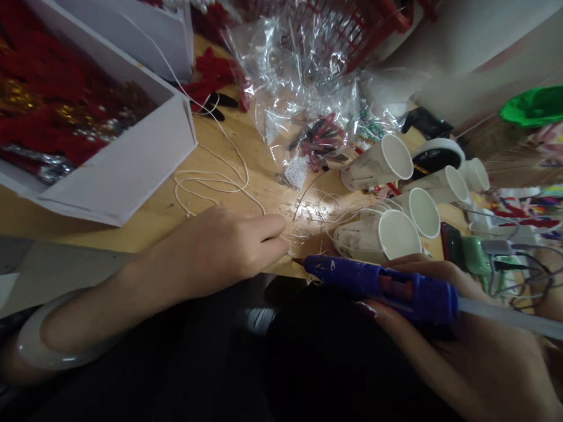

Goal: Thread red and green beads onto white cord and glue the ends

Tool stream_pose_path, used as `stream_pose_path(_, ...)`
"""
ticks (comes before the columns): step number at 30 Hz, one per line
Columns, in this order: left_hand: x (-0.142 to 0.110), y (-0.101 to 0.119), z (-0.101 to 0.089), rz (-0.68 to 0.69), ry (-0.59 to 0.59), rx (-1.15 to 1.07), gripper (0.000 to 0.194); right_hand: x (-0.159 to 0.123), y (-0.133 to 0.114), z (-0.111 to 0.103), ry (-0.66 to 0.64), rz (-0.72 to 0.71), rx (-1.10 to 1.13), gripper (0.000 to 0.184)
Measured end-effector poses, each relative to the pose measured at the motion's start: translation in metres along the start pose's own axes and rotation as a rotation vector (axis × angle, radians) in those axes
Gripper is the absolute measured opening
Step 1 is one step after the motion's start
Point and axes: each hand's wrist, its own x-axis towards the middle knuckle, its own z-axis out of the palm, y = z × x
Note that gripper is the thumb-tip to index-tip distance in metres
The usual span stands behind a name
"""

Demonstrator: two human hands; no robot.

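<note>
My right hand [479, 351] is wrapped round a blue hot glue gun [352, 275], with a pale glue stick [505, 316] sticking out of its back end. The gun's nozzle points left, close to the fingertips of my left hand [229, 243]. Those fingers are pinched together on a thin white cord [244, 190], which loops over the table and runs up past the white box. The cord's tip at the fingers is too small to make out clearly.
A white box [132, 170] of red and tinsel pieces stands at left. Clear plastic bags [299, 76] lie at the back, near a red basket [365, 35]. Paper cups [400, 234], a green object [477, 256] and tangled cables [523, 264] occupy the right of the wooden table [229, 152].
</note>
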Motion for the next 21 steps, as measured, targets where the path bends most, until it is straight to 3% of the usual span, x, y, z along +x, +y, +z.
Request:
stream_pose_path(4,-0.0016,-0.0002,0.0001,-0.004,0.008,0.013,0.030,-0.0007,-0.0006,0.0003,-0.045,0.028,0.016,0.012)
stream_pose_path(9,-0.0013,-0.0005,-0.0003,-0.004,-0.006,0.005,0.029,-0.0021,-0.0036,-0.0005,0.048,0.023,-0.090,0.022)
stream_pose_path(12,-0.0007,-0.0002,-0.0007,0.001,0.001,0.010,0.030,-0.0035,-0.0028,-0.0011,-0.004,0.055,-0.055,0.009)
stream_pose_path(16,-0.0010,0.0001,-0.0006,0.002,0.004,-0.003,0.031,-0.0021,-0.0019,0.0004,-0.011,0.065,0.013,0.011)
stream_pose_path(21,-0.0018,0.0001,-0.0007,-0.001,0.003,-0.012,0.031,-0.0007,-0.0040,0.0018,0.025,0.044,-0.094,0.022)
